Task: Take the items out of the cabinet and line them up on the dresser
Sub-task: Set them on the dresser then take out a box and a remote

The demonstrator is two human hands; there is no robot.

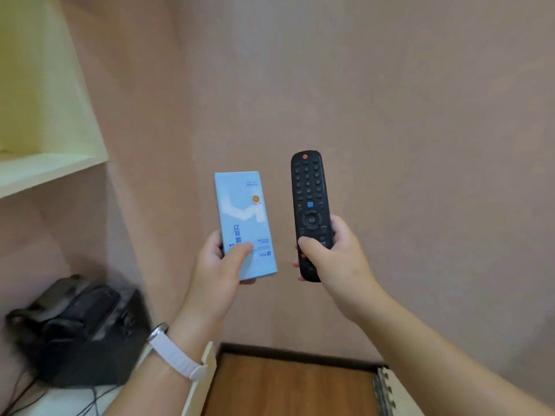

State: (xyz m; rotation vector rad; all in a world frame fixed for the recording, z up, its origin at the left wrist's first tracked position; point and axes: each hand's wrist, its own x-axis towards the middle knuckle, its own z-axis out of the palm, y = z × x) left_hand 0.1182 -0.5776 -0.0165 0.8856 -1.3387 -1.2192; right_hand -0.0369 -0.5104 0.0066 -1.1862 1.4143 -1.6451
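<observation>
My left hand (220, 267) grips the lower end of a light blue flat box (243, 211) with printed text, held upright in front of the pink wall. A white watch strap sits on that wrist. My right hand (336, 253) is closed around the lower half of a black remote control (309, 193), thumb on its buttons, its red power button at the top. Both items are held side by side in mid-air, a small gap between them.
A cream open shelf unit (51, 172) is at the upper left. Below it, dark boxy devices with cables (81, 328) rest on a white surface. A brown wooden surface (288, 385) with a dark edge lies at the bottom centre. A spiral-bound notebook edge (386, 391) is at the bottom right.
</observation>
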